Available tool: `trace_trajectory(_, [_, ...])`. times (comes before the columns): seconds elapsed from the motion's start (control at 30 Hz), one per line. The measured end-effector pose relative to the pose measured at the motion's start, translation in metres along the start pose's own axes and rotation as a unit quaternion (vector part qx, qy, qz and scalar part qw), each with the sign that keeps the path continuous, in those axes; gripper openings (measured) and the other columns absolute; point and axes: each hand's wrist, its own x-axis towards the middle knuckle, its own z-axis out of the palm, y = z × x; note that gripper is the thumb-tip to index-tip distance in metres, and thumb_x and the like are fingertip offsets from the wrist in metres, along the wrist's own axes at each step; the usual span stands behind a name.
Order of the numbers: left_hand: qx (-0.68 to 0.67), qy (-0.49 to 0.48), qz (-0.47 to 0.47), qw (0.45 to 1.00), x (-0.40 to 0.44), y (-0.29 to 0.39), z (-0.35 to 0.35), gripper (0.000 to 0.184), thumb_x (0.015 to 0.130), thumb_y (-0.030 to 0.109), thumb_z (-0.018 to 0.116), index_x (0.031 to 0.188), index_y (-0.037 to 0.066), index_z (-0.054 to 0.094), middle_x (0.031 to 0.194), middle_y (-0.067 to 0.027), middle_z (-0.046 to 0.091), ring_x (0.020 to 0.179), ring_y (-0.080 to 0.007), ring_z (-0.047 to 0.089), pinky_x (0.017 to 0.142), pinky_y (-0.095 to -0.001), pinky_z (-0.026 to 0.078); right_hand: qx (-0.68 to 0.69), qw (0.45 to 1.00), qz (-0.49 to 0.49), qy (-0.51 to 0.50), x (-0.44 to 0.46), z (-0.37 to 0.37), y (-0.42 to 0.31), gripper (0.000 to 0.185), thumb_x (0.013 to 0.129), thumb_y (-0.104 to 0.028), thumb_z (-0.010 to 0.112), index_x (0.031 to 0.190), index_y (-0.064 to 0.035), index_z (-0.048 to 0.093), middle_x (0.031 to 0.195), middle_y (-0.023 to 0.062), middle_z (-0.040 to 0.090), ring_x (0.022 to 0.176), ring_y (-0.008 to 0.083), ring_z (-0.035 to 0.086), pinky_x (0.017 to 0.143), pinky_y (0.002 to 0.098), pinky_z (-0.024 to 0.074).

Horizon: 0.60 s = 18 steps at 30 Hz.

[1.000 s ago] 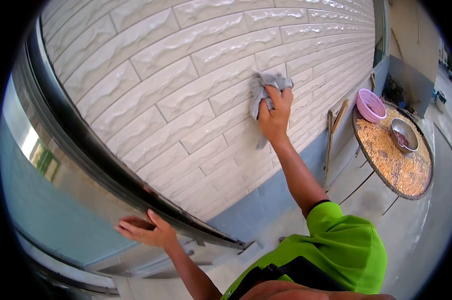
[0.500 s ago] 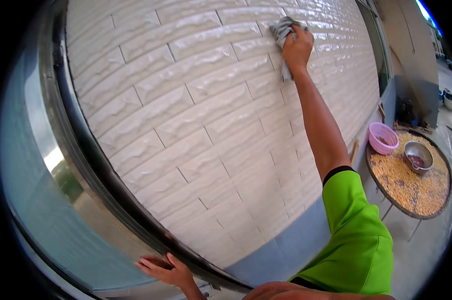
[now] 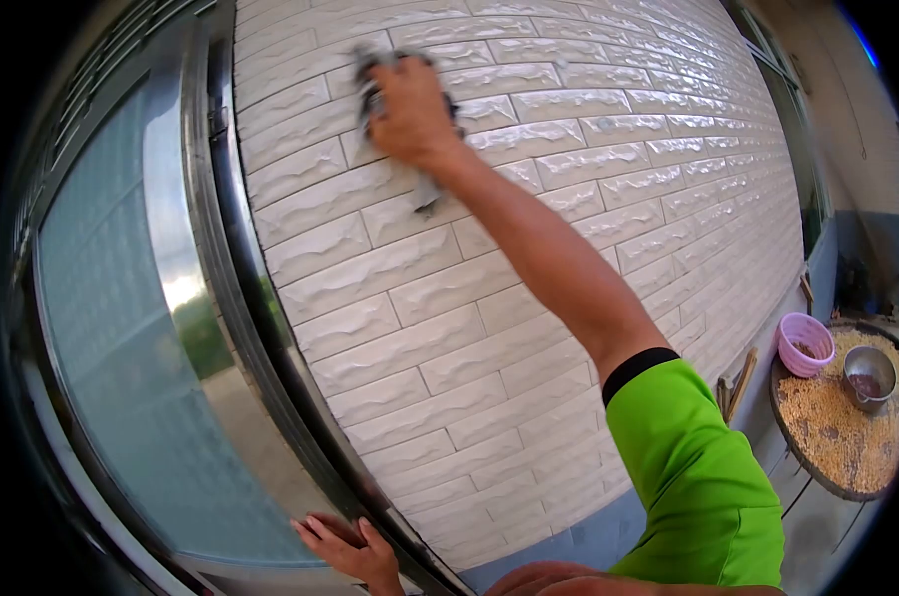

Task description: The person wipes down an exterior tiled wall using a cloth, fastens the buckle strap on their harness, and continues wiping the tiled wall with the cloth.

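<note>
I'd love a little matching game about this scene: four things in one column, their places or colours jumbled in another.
Things:
1. grey cloth
2. basket
3. metal bowl
4. left hand

Places or colours:
A. at the shiny metal frame
B. silvery, on the yellowish pieces
C. under the right hand, at the tiled wall
D. pink, at the edge of the round tray

Pairs: 1-C, 2-D, 3-B, 4-A

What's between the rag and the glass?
In the head view, moving left from the rag, there are pale tiles, then a metal frame, then the glass.
</note>
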Motion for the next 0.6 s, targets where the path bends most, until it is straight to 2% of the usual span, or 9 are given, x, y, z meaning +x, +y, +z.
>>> trace_trajectory(0.1, [-0.003,0.003,-0.003,1.0,0.0,0.001,-0.001,0.074,0.098,0.034,0.061,0.157,-0.001,0.032,0.161,-0.0335,0.027,0.146,-0.0518,0.033,0.116,-0.0566,0.032,0.12,0.99,-0.03,-0.074,0.009,0.03,-0.064,0.029,0.075,-0.007,0.066,0.104,-0.006,0.069,0.111,0.0257,0.057,0.103,0.0455,0.056,0.091,0.0514,0.0473])
trace_trajectory(0.17, [-0.001,0.001,-0.01,1.0,-0.001,-0.002,-0.001,0.074,0.098,0.034,0.061,0.157,0.0,0.032,0.161,-0.0334,0.027,0.146,-0.0519,0.033,0.117,-0.0566,0.031,0.187,0.976,-0.087,-0.067,0.014,0.051,-0.097,0.026,0.076,-0.003,0.064,0.101,-0.0083,0.07,0.111,0.0228,0.06,0.103,0.0436,0.058,0.09,0.0497,0.0487])
trace_trajectory(0.2, [-0.001,-0.006,-0.013,1.0,-0.002,-0.003,-0.001,0.074,0.097,0.033,0.062,0.157,0.0,0.032,0.161,-0.0333,0.027,0.146,-0.0519,0.033,0.117,-0.0566,0.031,0.172,0.969,-0.11,-0.136,0.017,0.053,-0.106,0.026,0.077,-0.003,0.064,0.101,-0.0103,0.071,0.109,0.0188,0.063,0.104,0.0398,0.06,0.09,0.0484,0.0498])
trace_trajectory(0.27, [-0.004,-0.005,-0.014,1.0,-0.002,-0.002,-0.001,0.075,0.097,0.033,0.062,0.157,0.0,0.032,0.161,-0.0331,0.027,0.146,-0.0517,0.032,0.117,-0.0567,0.031,0.114,0.97,-0.169,-0.132,0.028,0.063,-0.112,0.018,0.078,-0.006,0.066,0.093,-0.0107,0.074,0.104,0.0137,0.065,0.103,0.0353,0.062,0.09,0.0451,0.0515])
trace_trajectory(0.37, [0.002,-0.01,-0.017,1.0,-0.003,-0.003,0.0,0.076,0.096,0.034,0.063,0.157,0.0,0.032,0.161,-0.033,0.026,0.146,-0.0517,0.032,0.117,-0.0567,0.03,0.03,0.978,-0.172,-0.115,0.049,0.068,-0.086,0.013,0.078,-0.009,0.067,0.087,-0.0125,0.076,0.105,0.0098,0.067,0.104,0.0316,0.063,0.089,0.0436,0.053])
trace_trajectory(0.47, [0.007,-0.013,-0.019,1.0,-0.004,-0.003,-0.002,0.076,0.097,0.035,0.062,0.157,0.0,0.032,0.162,-0.0324,0.026,0.147,-0.0511,0.032,0.117,-0.0562,0.03,-0.058,0.985,-0.107,-0.126,0.073,0.06,-0.034,0.021,0.077,-0.012,0.069,0.095,-0.0183,0.078,0.105,0.0078,0.067,0.103,0.031,0.065,0.089,0.0435,0.0546])
trace_trajectory(0.5, [0.001,-0.012,-0.016,1.0,-0.003,-0.002,-0.002,0.075,0.099,0.037,0.062,0.157,0.0,0.032,0.162,-0.0318,0.027,0.147,-0.0504,0.032,0.117,-0.0558,0.031,-0.062,0.986,-0.085,-0.13,0.079,0.052,-0.013,0.031,0.075,-0.011,0.068,0.102,-0.0202,0.08,0.114,0.0079,0.068,0.107,0.033,0.063,0.091,0.0453,0.0532])
trace_trajectory(0.53, [0.0,-0.013,-0.011,1.0,0.001,0.006,-0.008,0.075,0.099,0.037,0.062,0.157,0.0,0.032,0.162,-0.0318,0.027,0.147,-0.0504,0.032,0.117,-0.0558,0.031,-0.077,0.989,-0.072,-0.1,0.081,0.044,0.008,0.033,0.077,-0.01,0.067,0.105,-0.0211,0.08,0.113,0.0082,0.068,0.105,0.0339,0.064,0.091,0.0447,0.0534])
trace_trajectory(0.6, [0.072,-0.005,-0.022,0.997,0.011,0.028,-0.022,0.07,0.096,0.037,0.067,0.149,-0.003,0.046,0.15,-0.0303,0.047,0.132,-0.0473,0.053,0.116,-0.0549,0.035,-0.129,0.987,-0.057,-0.082,0.086,0.025,0.051,0.024,0.08,-0.012,0.066,0.099,-0.0188,0.079,0.108,0.0092,0.067,0.105,0.0339,0.064,0.09,0.0465,0.0531])
